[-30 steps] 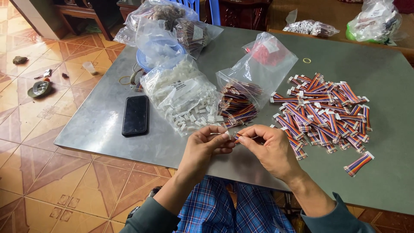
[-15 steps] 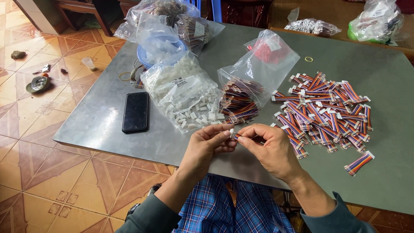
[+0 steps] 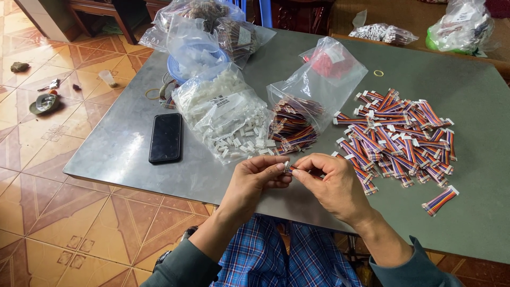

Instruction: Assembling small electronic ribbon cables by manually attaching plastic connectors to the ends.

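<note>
The left hand [image 3: 254, 178] and the right hand [image 3: 329, 180] meet fingertip to fingertip, both pinched closed on one small white connector [image 3: 287, 167] between them. Just beyond the left hand lies an open bag of white connectors [image 3: 228, 114], with a black phone [image 3: 165, 137] farther to its left. Beyond the right hand spreads a pile of coloured wire pieces [image 3: 396, 138] on the grey table [image 3: 467, 212].

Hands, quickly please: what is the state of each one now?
Left hand: closed, pinching a small white connector at the fingertips.
Right hand: closed, pinching the same connector from the other side.
</note>
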